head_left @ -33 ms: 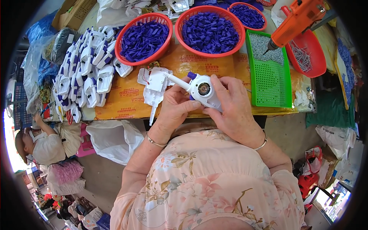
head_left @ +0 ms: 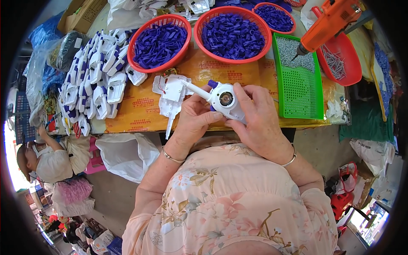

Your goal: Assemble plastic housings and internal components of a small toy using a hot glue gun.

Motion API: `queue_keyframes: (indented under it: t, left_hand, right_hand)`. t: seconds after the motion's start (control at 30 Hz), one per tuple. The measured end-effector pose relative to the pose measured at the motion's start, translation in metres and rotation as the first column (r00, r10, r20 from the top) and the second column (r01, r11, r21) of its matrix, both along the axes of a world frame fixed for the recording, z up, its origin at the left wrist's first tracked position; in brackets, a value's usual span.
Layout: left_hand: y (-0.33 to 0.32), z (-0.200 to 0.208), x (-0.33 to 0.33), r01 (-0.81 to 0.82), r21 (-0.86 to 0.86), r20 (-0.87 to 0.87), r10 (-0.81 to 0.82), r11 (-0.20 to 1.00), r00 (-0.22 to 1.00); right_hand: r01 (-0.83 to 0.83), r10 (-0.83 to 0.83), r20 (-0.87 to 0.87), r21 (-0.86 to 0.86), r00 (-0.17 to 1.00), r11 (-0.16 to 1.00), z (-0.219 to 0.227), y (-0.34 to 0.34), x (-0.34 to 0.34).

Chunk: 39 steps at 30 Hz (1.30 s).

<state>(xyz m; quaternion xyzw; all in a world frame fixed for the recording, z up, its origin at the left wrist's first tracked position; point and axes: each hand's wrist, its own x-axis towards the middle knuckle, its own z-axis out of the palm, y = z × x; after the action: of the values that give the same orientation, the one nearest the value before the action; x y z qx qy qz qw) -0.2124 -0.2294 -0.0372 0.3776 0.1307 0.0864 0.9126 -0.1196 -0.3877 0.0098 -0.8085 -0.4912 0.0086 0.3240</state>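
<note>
Over the near edge of the table I hold a white plastic housing (head_left: pixel 231 111) with a round dark lens, a white tube sticking out to the upper left and purple parts at its side. My left hand (head_left: pixel 197 119) grips it from the left, the thumb pressed against its lower edge. From the right, my right hand (head_left: pixel 257 112) closes round it, with the index finger and thumb along its side. Just left of it lies an open white shell half (head_left: pixel 172 95) with thin red wires; its pointed end reaches over the table edge.
Behind stand red baskets of purple plastic parts (head_left: pixel 233 36). A green tray (head_left: pixel 299 95) with small screws is at right, under an orange power screwdriver (head_left: pixel 329 25). Beside it sits a red scoop (head_left: pixel 346 59) of metal pins. Purple-white assemblies (head_left: pixel 95 76) are heaped left; another person (head_left: pixel 53 159) sits beyond.
</note>
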Motion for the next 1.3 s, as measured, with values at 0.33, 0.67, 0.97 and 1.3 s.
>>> queue_keyframes:
  t: [0.33,0.67,0.97,1.3]
  left_hand:
    - [-0.008,-0.005,0.002,-0.072,0.237,-0.035,0.083,0.969,0.996]
    - [-0.005,-0.006,0.002,-0.080,0.264,-0.068,0.101,0.961,0.993]
    - [-0.003,-0.006,-0.003,-0.145,0.383,0.084,0.122,0.912,0.989]
    - [0.001,-0.005,-0.003,-0.167,0.217,0.051,0.160,0.962,0.986]
  right_hand:
    - [-0.001,0.003,0.036,-0.046,0.999,0.999,-0.003,0.001,-0.001]
    - [-0.011,0.011,0.002,0.013,1.000,1.000,-0.012,0.003,0.002]
    - [-0.010,0.058,-0.243,0.196,0.968,0.980,-0.032,0.002,0.005]
    - [0.300,0.305,-0.897,0.401,0.319,0.866,-0.033,-0.016,0.011]
